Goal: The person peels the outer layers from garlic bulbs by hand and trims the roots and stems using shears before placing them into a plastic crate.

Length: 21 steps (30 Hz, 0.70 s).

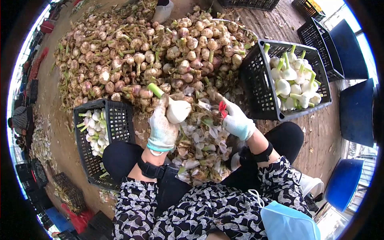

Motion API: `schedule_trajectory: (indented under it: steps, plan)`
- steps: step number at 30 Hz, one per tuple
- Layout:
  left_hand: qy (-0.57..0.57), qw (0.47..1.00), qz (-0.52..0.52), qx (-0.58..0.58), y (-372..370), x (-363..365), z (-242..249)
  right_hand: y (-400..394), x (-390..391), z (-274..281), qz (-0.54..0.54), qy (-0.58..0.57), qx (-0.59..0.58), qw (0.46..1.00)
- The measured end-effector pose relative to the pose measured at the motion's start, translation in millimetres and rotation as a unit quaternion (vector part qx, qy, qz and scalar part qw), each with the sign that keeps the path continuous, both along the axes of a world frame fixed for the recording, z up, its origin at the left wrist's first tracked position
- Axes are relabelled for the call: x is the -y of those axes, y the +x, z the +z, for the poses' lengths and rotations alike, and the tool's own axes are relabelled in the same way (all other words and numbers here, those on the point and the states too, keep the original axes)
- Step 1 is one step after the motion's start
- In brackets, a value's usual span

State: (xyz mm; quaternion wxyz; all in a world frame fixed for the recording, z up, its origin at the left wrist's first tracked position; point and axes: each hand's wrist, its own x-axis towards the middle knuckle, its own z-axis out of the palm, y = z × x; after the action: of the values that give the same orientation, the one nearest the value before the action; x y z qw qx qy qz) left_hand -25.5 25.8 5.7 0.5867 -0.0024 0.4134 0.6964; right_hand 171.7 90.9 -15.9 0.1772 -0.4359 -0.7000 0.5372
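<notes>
**One white garlic bulb [179, 111] in the left hand [163, 125], near the centre of the frame**

The left hand, in a glove, holds the bulb from its side, with the green stem [155, 90] pointing to the upper left. The grip is as wide as the bulb requires. The right hand [238, 121], also gloved, is apart from the bulb, right of centre, with bent fingers. At these fingers is a small red piece [222, 109]; I cannot tell if it is gripped or only worn, so I cannot tell the state of this grip.

The step in hand seems to be the removing of dirty outer skin. To do it well, in my judgement, one should support the round body without pressing hard, turn it slowly to check all sides, and take only the loose layers, so that the white surface is not damaged. It is also better to work above the loose peelings [204, 146], lower centre, so the waste falls there.

Now the count. In the hands there is one bulb, with one stem. Two black crates contain white bulbs: the left crate [121, 120] and the right crate [256, 90]. In each I see more than ten, but they overlap and an exact number is not possible. The dirty bulbs [120, 60], upper left to upper centre, form one large pile, too many to count. Along the right edge stand three blue containers [357, 112].
</notes>
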Motion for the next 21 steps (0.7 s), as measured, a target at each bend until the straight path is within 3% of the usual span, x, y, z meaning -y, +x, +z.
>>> schedule_trajectory:
  steps: [2,4,5,6,8,9,10,11,12,13,14,15,16,18,19,21]
  plan:
    - [-0.001,1.0,-0.022,0.018,3,2,-1,-15,-1,3,-0.032,-0.107,-0.231,0.967]
    - [0.087,0.992,-0.085,-0.015,6,2,-2,-21,1,11,0.004,-0.081,-0.176,0.981]
    - [0.048,0.995,-0.088,-0.015,9,4,0,-24,2,16,0.043,-0.056,-0.118,0.99]
    - [0.049,0.995,-0.086,-0.015,10,3,5,-29,5,41,0.002,-0.087,-0.084,0.993]
    - [0.017,0.983,-0.118,-0.137,14,6,9,-31,4,12,0.019,-0.018,-0.113,0.993]
    - [0.066,0.853,-0.159,-0.493,9,10,-8,-34,7,1,-0.009,-0.07,-0.125,0.99]
    - [0.067,0.853,-0.161,-0.493,12,9,-1,-44,9,14,-0.037,-0.119,-0.138,0.983]
    - [0.037,0.934,-0.134,-0.329,17,8,8,-41,14,34,-0.048,-0.16,-0.128,0.978]
    - [0.007,0.983,-0.102,-0.155,18,8,13,-37,15,27,-0.047,-0.159,-0.128,0.978]
    - [0.028,0.988,-0.086,-0.129,16,8,7,-30,15,15,-0.033,-0.19,-0.222,0.956]
    - [0.064,0.986,-0.053,-0.143,10,8,-15,-22,15,6,-0.019,-0.221,-0.312,0.924]
    - [0.07,0.983,-0.062,-0.157,5,7,-11,-19,13,6,-0.034,-0.2,-0.221,0.954]
    - [0.076,0.98,-0.071,-0.171,2,8,-7,-21,13,3,-0.033,-0.2,-0.22,0.954]
    - [0.045,0.983,-0.053,-0.173,8,9,4,-23,13,-5,-0.114,-0.067,-0.216,0.967]
    - [0.015,0.984,-0.04,-0.175,12,8,7,-21,13,17,-0.072,-0.117,-0.209,0.968]
    - [0.011,0.979,-0.034,-0.198,17,9,4,-41,23,35,-0.128,-0.079,-0.126,0.981]
